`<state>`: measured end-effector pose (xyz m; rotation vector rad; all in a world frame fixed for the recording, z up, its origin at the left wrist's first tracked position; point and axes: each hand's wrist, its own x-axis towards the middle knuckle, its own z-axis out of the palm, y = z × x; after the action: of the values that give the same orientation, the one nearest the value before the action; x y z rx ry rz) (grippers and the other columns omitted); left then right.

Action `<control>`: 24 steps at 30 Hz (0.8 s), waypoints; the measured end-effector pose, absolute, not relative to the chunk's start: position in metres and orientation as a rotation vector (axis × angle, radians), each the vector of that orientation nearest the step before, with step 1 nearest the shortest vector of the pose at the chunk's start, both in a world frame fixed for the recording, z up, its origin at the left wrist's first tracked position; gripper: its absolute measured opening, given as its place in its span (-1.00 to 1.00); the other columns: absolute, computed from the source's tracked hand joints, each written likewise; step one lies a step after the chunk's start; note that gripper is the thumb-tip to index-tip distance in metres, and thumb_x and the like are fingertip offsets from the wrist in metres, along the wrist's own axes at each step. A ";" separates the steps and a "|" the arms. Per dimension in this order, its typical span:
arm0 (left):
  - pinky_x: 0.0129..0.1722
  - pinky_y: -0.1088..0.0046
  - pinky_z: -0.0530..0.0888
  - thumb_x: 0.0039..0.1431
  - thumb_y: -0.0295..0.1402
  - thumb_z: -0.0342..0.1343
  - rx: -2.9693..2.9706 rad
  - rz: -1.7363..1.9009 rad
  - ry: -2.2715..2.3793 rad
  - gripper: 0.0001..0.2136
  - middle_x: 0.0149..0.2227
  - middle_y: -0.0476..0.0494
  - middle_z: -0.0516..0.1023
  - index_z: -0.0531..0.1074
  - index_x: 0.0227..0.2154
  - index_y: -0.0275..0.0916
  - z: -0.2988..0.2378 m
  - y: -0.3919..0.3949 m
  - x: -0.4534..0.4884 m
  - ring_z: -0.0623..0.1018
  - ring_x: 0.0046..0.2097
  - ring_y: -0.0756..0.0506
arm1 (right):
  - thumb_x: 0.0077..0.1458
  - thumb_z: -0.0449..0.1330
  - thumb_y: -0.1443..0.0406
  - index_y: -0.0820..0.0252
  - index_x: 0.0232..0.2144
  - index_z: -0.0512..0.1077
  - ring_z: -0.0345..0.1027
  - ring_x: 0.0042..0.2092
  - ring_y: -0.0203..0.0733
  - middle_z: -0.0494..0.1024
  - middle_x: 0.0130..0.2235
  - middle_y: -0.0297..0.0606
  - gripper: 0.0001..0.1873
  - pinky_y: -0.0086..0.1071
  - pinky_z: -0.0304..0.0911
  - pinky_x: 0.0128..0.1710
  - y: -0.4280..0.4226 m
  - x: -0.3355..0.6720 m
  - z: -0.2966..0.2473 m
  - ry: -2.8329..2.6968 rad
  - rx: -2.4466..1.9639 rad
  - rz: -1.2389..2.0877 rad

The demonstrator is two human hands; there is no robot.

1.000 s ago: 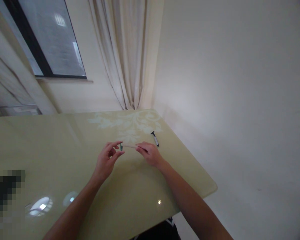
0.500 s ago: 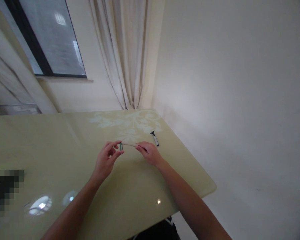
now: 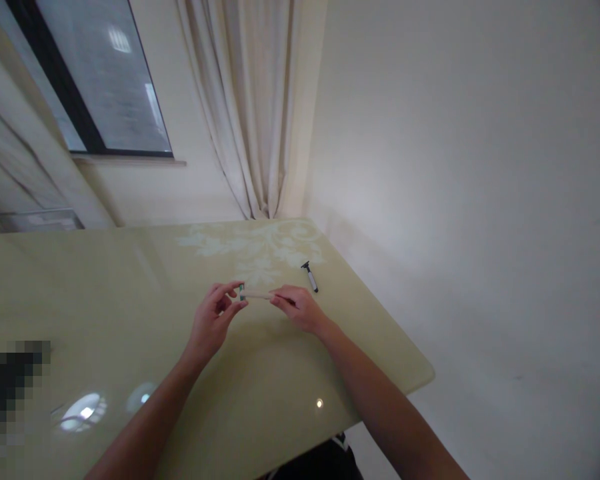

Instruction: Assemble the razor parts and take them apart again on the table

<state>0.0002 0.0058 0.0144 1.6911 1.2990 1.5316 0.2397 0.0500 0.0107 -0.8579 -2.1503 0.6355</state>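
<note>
You have one pale bench (image 3: pixel 105 313) under your hands, with a wall (image 3: pixel 455 200) to its right and curtains (image 3: pixel 255 100) at its far side. Over its right part, your left hand (image 3: pixel 217 317) and right hand (image 3: pixel 300 308) face each other, only a short gap between them. Your right hand is closed in a pinch on the right end of a pale handle (image 3: pixel 257 294); your left hand has thumb and fingers parted just enough to grip a small green piece (image 3: pixel 241 292) by its two ends. The handle's long axis runs left to right, bridging the gap, and its left end meets the green piece, which stands crosswise to it. You cannot tell from here whether the two are joined. Past your right hand, the nearer one, a dark razor (image 3: pixel 311 278) lies far and slightly right, head far, handle slanting near and right. Count one bench, two hands, one razor, one handle, one green piece.
</note>
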 end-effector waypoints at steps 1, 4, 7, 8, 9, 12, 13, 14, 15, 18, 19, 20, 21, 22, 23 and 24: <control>-0.42 0.49 0.35 0.14 -0.21 0.29 1.695 1.532 1.305 -0.68 -0.27 0.02 0.36 0.57 -0.04 -0.13 0.015 0.006 0.000 0.34 -0.44 0.05 | 0.42 0.07 0.03 0.21 -0.09 0.62 0.38 -0.31 -0.22 0.58 -0.31 -0.21 -0.54 -0.40 0.22 -0.27 0.050 0.239 0.011 -2.154 -0.851 0.643; -0.41 0.49 0.36 0.14 -0.21 0.29 1.707 1.535 1.319 -0.68 -0.27 0.02 0.36 0.57 -0.05 -0.13 0.015 0.006 0.001 0.34 -0.44 0.05 | 0.42 0.07 0.02 0.23 -0.14 0.63 0.37 -0.32 -0.22 0.57 -0.33 -0.21 -0.53 -0.39 0.21 -0.27 0.050 0.239 0.011 -2.137 -0.889 0.607; -0.42 0.49 0.35 0.14 -0.21 0.29 1.706 1.529 1.306 -0.68 -0.27 0.02 0.36 0.57 -0.05 -0.13 0.013 0.007 0.000 0.34 -0.45 0.06 | 0.41 0.07 0.00 0.24 -0.14 0.64 0.36 -0.34 -0.23 0.55 -0.36 -0.22 -0.51 -0.40 0.20 -0.29 0.050 0.240 0.012 -2.128 -0.861 0.631; -0.42 0.49 0.35 0.14 -0.21 0.29 1.703 1.530 1.304 -0.68 -0.27 0.02 0.36 0.56 -0.04 -0.13 0.013 0.007 0.000 0.35 -0.45 0.06 | 0.41 0.07 0.00 0.24 -0.13 0.63 0.36 -0.34 -0.23 0.55 -0.36 -0.23 -0.51 -0.40 0.20 -0.29 0.050 0.240 0.012 -2.137 -0.842 0.652; -0.42 0.49 0.35 0.15 -0.22 0.29 1.699 1.533 1.306 -0.68 -0.27 0.02 0.37 0.56 -0.04 -0.13 0.012 0.007 0.000 0.35 -0.45 0.06 | 0.41 0.08 0.00 0.23 -0.13 0.63 0.36 -0.34 -0.23 0.55 -0.36 -0.23 -0.51 -0.41 0.20 -0.29 0.050 0.240 0.012 -2.146 -0.830 0.668; -0.42 0.49 0.35 0.15 -0.21 0.29 1.695 1.552 1.320 -0.68 -0.26 0.02 0.36 0.56 -0.03 -0.13 0.012 0.007 -0.002 0.35 -0.44 0.06 | 0.41 0.08 0.00 0.21 -0.16 0.64 0.36 -0.34 -0.23 0.54 -0.37 -0.24 -0.52 -0.40 0.19 -0.29 0.050 0.240 0.012 -2.150 -0.875 0.629; -0.42 0.49 0.35 0.16 -0.21 0.29 1.697 1.555 1.325 -0.68 -0.26 0.02 0.36 0.56 -0.03 -0.13 0.012 0.007 -0.002 0.34 -0.45 0.06 | 0.41 0.07 0.00 0.21 -0.17 0.64 0.35 -0.34 -0.23 0.54 -0.38 -0.24 -0.52 -0.40 0.18 -0.28 0.050 0.241 0.012 -2.145 -0.896 0.606; -0.43 0.49 0.35 0.16 -0.20 0.29 1.701 1.556 1.326 -0.68 -0.26 0.03 0.36 0.56 -0.03 -0.13 0.012 0.007 -0.002 0.33 -0.45 0.06 | 0.41 0.07 0.00 0.21 -0.18 0.64 0.35 -0.34 -0.23 0.54 -0.38 -0.24 -0.52 -0.40 0.18 -0.29 0.050 0.241 0.012 -2.144 -0.907 0.594; -0.43 0.49 0.35 0.16 -0.20 0.29 1.703 1.555 1.325 -0.68 -0.27 0.03 0.36 0.56 -0.03 -0.12 0.012 0.006 -0.002 0.33 -0.45 0.06 | 0.41 0.07 0.00 0.21 -0.18 0.64 0.35 -0.35 -0.24 0.54 -0.38 -0.25 -0.52 -0.40 0.18 -0.29 0.050 0.241 0.012 -2.145 -0.903 0.598; -0.42 0.49 0.35 0.15 -0.20 0.29 1.709 1.547 1.316 -0.68 -0.27 0.02 0.36 0.57 -0.04 -0.12 0.012 0.006 -0.002 0.34 -0.44 0.05 | 0.42 0.07 0.01 0.22 -0.13 0.63 0.35 -0.35 -0.24 0.54 -0.36 -0.25 -0.53 -0.41 0.20 -0.29 0.049 0.239 0.010 -2.162 -0.833 0.645; -0.42 0.49 0.36 0.14 -0.20 0.30 1.711 1.546 1.313 -0.68 -0.27 0.02 0.36 0.57 -0.04 -0.12 0.012 0.006 -0.001 0.34 -0.44 0.05 | 0.42 0.07 0.01 0.22 -0.12 0.62 0.36 -0.34 -0.24 0.54 -0.36 -0.25 -0.53 -0.41 0.20 -0.28 0.049 0.238 0.010 -2.162 -0.825 0.645; -0.41 0.49 0.36 0.13 -0.20 0.30 1.714 1.545 1.313 -0.67 -0.27 0.02 0.36 0.57 -0.04 -0.11 0.012 0.006 -0.001 0.34 -0.44 0.05 | 0.42 0.07 0.01 0.22 -0.13 0.63 0.36 -0.34 -0.24 0.54 -0.37 -0.24 -0.53 -0.40 0.20 -0.28 0.049 0.238 0.010 -2.160 -0.832 0.634; -0.41 0.49 0.36 0.12 -0.20 0.31 1.716 1.542 1.315 -0.67 -0.27 0.02 0.37 0.57 -0.05 -0.11 0.012 0.006 0.000 0.34 -0.44 0.05 | 0.42 0.06 0.01 0.21 -0.14 0.63 0.35 -0.34 -0.24 0.54 -0.37 -0.25 -0.53 -0.40 0.20 -0.28 0.049 0.238 0.010 -2.156 -0.851 0.614; -0.41 0.49 0.36 0.12 -0.20 0.31 1.718 1.538 1.318 -0.67 -0.27 0.02 0.37 0.58 -0.05 -0.11 0.013 0.005 0.000 0.34 -0.44 0.05 | 0.42 0.06 0.01 0.21 -0.16 0.63 0.35 -0.34 -0.23 0.53 -0.38 -0.25 -0.52 -0.40 0.19 -0.28 0.050 0.238 0.010 -2.146 -0.875 0.593; -0.42 0.49 0.36 0.12 -0.19 0.31 1.720 1.534 1.319 -0.68 -0.27 0.01 0.37 0.58 -0.06 -0.11 0.013 0.005 0.001 0.34 -0.45 0.05 | 0.42 0.05 0.00 0.21 -0.19 0.63 0.34 -0.35 -0.23 0.52 -0.40 -0.26 -0.51 -0.39 0.18 -0.30 0.051 0.239 0.010 -2.134 -0.894 0.575; -0.42 0.49 0.36 0.12 -0.19 0.30 1.720 1.528 1.320 -0.68 -0.27 0.01 0.37 0.58 -0.06 -0.11 0.014 0.005 0.001 0.34 -0.45 0.05 | 0.42 0.05 0.00 0.21 -0.20 0.63 0.33 -0.36 -0.23 0.50 -0.41 -0.26 -0.51 -0.39 0.17 -0.31 0.051 0.240 0.010 -2.123 -0.900 0.565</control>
<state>0.0009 0.0052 0.0137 1.7203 1.3204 1.5278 0.2399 0.0510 0.0102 -0.8998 -2.1226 0.5646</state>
